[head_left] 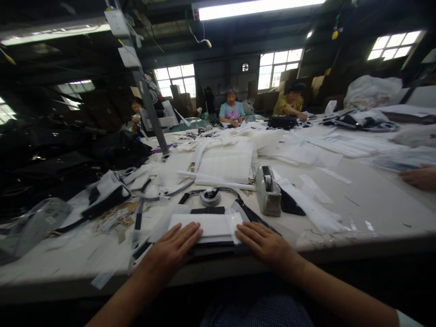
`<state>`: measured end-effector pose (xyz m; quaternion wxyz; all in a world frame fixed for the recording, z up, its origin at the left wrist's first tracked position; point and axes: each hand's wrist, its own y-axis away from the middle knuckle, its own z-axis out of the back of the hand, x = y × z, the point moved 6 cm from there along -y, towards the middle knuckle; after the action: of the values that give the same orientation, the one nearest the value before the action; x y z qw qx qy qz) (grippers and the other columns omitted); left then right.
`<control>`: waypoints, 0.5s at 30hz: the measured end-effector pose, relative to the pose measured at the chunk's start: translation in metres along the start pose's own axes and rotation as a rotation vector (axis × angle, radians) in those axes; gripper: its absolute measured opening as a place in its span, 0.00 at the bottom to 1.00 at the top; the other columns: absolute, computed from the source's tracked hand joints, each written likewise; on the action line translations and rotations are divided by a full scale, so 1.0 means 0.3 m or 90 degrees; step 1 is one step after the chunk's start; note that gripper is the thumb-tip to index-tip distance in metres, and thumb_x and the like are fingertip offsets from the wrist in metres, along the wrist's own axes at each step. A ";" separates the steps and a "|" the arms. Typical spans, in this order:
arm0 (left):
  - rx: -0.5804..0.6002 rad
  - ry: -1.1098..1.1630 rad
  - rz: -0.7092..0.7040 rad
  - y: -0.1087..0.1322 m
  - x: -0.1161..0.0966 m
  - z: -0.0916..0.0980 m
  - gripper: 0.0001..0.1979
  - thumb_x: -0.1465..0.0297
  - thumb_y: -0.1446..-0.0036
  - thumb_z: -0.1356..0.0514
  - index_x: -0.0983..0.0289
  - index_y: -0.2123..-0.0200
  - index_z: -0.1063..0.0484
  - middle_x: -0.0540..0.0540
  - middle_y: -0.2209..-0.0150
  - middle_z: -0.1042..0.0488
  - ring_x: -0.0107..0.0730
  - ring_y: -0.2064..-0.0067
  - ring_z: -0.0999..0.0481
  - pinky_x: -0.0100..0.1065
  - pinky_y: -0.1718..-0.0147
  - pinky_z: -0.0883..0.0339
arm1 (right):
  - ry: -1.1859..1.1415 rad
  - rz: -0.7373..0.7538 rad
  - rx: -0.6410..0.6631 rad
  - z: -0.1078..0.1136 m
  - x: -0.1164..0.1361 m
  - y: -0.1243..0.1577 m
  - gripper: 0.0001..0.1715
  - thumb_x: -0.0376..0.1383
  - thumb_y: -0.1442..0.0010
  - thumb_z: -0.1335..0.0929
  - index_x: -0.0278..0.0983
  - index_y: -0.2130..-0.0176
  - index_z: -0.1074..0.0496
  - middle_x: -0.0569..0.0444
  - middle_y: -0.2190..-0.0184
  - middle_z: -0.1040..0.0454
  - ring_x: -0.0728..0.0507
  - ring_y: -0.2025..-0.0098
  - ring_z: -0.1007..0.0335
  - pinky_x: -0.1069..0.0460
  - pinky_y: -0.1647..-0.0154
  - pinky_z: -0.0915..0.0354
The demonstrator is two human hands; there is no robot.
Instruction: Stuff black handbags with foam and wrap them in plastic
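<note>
So, the fingers on both hands are stretched out flat, not gripping anything. The left hand (177, 245) rests on one end of a folded white packet (204, 225), the right hand (267, 243) on the other; my guess is they're pressing evenly so it lies flat. I'm using the tape dispenser (270, 204) as landmark: the packet sits left of it and nearer the wearer, on top of a dark item (207, 210) at the bench (378, 190) edge. A wrapped ring (210, 198) lies left of the dispenser, just behind the packet, so that and the dispenser crowd the way back. White foam sheets (225, 163) pile up beyond the dispenser, to its left. Well right of it there's another person's hand (420, 177); far left of it, a heap of black bags (57, 170).
</note>
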<state>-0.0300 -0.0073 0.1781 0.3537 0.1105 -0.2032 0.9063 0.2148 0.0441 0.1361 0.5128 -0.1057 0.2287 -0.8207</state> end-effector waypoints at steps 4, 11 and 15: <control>0.009 -0.021 -0.008 0.017 0.043 0.021 0.25 0.77 0.35 0.50 0.64 0.36 0.41 0.57 0.37 0.34 0.38 0.38 0.33 0.43 0.42 0.34 | 0.038 0.043 0.002 0.035 -0.090 0.017 0.27 0.24 0.38 0.36 0.33 0.40 0.33 0.43 0.43 0.28 0.35 0.42 0.31 0.37 0.42 0.33; -0.001 0.034 0.070 0.021 -0.085 -0.051 0.23 0.75 0.39 0.47 0.68 0.40 0.35 0.60 0.39 0.32 0.42 0.39 0.32 0.44 0.42 0.33 | 0.065 -0.014 0.004 0.009 -0.098 0.050 0.23 0.23 0.37 0.37 0.34 0.44 0.32 0.46 0.42 0.29 0.38 0.40 0.34 0.39 0.39 0.35; -0.016 0.022 0.144 0.065 -0.123 -0.089 0.29 0.67 0.38 0.44 0.68 0.36 0.42 0.59 0.36 0.36 0.43 0.38 0.33 0.43 0.43 0.33 | 0.040 -0.040 0.007 0.019 -0.077 0.057 0.25 0.23 0.38 0.39 0.34 0.43 0.32 0.47 0.42 0.29 0.38 0.39 0.34 0.39 0.38 0.36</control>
<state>-0.0181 -0.0304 0.1360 0.2541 0.0668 -0.2192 0.9396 0.2412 0.0566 0.1343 0.4801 -0.0842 0.2371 -0.8404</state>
